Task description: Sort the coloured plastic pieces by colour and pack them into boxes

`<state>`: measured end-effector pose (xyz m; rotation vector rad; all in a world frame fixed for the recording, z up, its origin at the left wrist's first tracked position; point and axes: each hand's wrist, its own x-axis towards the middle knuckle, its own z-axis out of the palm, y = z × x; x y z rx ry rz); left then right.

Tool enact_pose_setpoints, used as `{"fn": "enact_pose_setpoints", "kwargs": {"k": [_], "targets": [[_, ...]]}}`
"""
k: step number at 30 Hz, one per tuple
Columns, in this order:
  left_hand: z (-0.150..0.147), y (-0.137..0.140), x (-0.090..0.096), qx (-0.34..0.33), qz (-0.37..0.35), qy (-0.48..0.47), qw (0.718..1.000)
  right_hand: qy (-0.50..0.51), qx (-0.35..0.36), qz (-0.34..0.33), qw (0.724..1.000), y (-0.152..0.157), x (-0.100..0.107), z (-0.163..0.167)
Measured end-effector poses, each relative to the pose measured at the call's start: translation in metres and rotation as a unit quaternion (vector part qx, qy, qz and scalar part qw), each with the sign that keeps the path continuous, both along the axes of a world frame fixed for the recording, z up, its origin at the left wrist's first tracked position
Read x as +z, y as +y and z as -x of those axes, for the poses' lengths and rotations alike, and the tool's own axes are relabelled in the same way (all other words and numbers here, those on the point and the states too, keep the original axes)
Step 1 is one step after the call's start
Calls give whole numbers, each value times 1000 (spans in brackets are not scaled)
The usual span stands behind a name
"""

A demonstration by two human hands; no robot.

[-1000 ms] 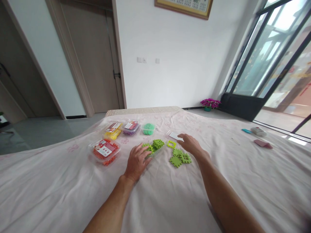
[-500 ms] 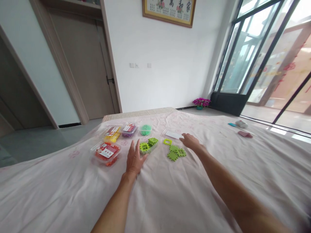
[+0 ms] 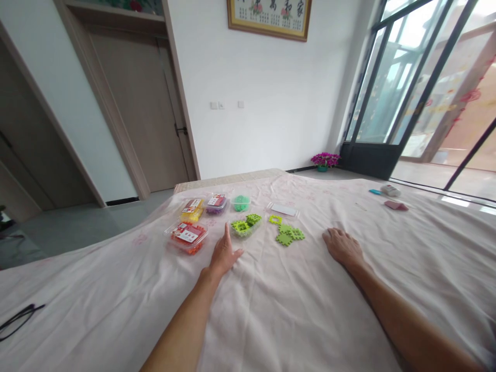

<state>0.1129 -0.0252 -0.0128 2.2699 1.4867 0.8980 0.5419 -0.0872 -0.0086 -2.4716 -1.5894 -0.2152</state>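
Observation:
My left hand (image 3: 223, 254) is open beside the near left side of a clear plastic container (image 3: 261, 224), its thumb and fingers apart and holding nothing. Green notched puzzle blocks (image 3: 241, 226) lie inside that container. Farther right, my right hand (image 3: 343, 245) rests palm down on the cloth, with its fingers laid out and nothing visible in them. Between the hands lie several loose flat green notched pieces (image 3: 285, 238) and a yellow-green square frame piece (image 3: 275, 219). Behind these, a clear lid with a white label (image 3: 283, 209) lies on the cloth.
Labelled boxes of red (image 3: 188, 236), yellow (image 3: 192, 209) and purple pieces (image 3: 217, 203) stand left, with a mint-green tub (image 3: 242, 203) behind. Eyeglasses (image 3: 19, 318) lie at the left edge. A pink item (image 3: 396, 205) and a whitish bundle (image 3: 390, 190) lie far right.
My right hand has left the lid and moved right and nearer onto the cloth. The lid now lies free. My left hand has drawn slightly away from the green container. The view has shifted slightly.

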Motion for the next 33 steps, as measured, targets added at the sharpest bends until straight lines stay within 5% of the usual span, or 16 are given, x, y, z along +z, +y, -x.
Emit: {"fn": "enact_pose_setpoints", "kwargs": {"k": [8, 33], "targets": [[2, -7, -2, -8, -50, 30, 998, 12, -15, -1, 1000, -2, 19, 12], [1, -10, -4, -16, -73, 6, 997, 12, -36, -19, 999, -1, 17, 13]]}}
